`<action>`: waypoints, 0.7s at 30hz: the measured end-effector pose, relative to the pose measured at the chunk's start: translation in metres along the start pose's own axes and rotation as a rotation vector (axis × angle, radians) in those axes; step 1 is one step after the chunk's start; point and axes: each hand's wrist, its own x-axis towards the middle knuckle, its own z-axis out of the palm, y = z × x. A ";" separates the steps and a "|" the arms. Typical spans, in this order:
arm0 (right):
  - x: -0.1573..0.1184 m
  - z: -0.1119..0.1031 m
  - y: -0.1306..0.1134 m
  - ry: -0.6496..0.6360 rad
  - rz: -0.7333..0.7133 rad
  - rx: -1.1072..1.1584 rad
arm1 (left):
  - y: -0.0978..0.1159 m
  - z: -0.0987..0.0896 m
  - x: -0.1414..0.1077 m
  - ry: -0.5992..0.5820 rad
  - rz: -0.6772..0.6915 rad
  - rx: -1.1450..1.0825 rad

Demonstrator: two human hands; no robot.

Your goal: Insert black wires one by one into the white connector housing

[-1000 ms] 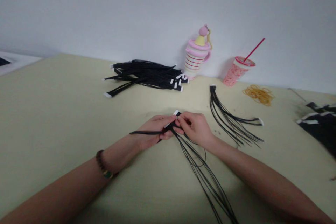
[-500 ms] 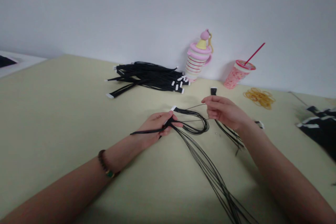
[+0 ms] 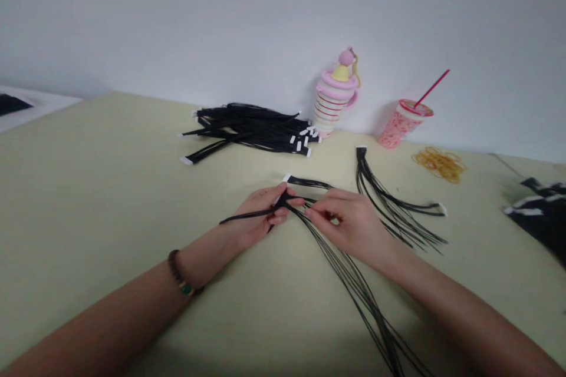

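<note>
Pale green tabletop (image 3: 88,200) carries a loose bundle of thin black wires (image 3: 358,300), trailing toward the person from the left hand (image 3: 260,212), which pinches it firmly near its white tip (image 3: 286,178). The half-closed right hand (image 3: 349,227) works among the wires just beside it; whether it has hold of any is impossible to tell.

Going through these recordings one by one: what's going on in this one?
A person is handling a bundle of thin black cords at a pale green table. Their left hand holds the bundle's white-tipped end, and their right hand has its fingers on the cords close by. A similar bundle lies to the right, and a larger pile of black cords lies further back.
</note>
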 end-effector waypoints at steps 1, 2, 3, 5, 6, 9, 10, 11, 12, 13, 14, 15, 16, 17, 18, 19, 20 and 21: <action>-0.001 0.006 -0.002 -0.039 0.004 -0.030 | 0.000 0.000 0.000 0.006 0.006 0.007; -0.001 0.011 -0.003 -0.066 0.012 -0.060 | 0.000 0.001 0.000 0.010 0.013 0.016; -0.001 0.017 -0.002 -0.089 0.020 -0.083 | 0.000 0.002 0.000 0.013 0.020 0.029; -0.002 0.024 0.002 -0.119 0.028 -0.096 | 0.000 0.003 -0.001 0.010 0.037 0.056; -0.002 0.027 0.004 -0.125 0.030 -0.092 | -0.001 0.004 -0.001 0.008 0.044 0.070; -0.004 0.030 0.006 -0.125 0.031 -0.090 | -0.002 0.005 -0.001 0.016 0.073 0.124; -0.004 0.030 0.006 -0.127 0.035 -0.096 | -0.002 0.005 -0.001 0.019 0.085 0.143; -0.004 0.030 0.005 -0.132 0.042 -0.103 | -0.003 0.005 -0.001 0.021 0.095 0.163; -0.004 0.029 0.004 -0.139 0.050 -0.110 | -0.003 0.005 0.000 0.019 0.102 0.179; -0.004 0.029 0.002 -0.146 0.061 -0.115 | -0.003 0.004 0.000 0.014 0.106 0.192; -0.003 0.028 0.001 -0.158 0.069 -0.116 | -0.004 0.004 -0.001 0.009 0.108 0.200; -0.003 0.027 0.000 -0.171 0.077 -0.116 | -0.003 0.004 -0.001 0.004 0.104 0.206; -0.002 0.026 -0.002 -0.188 0.083 -0.116 | -0.003 0.004 -0.001 -0.004 0.099 0.212; -0.001 0.026 -0.003 -0.205 0.089 -0.119 | -0.003 0.005 -0.001 -0.014 0.093 0.221; -0.001 0.025 -0.004 -0.219 0.094 -0.125 | -0.003 0.005 -0.001 -0.022 0.088 0.231; -0.001 0.024 -0.005 -0.227 0.097 -0.133 | -0.002 0.005 -0.001 -0.026 0.084 0.244; -0.001 0.024 -0.006 -0.229 0.098 -0.142 | -0.003 0.005 -0.001 -0.027 0.084 0.253; -0.001 0.024 -0.007 -0.228 0.098 -0.151 | -0.003 0.006 -0.001 -0.028 0.086 0.257</action>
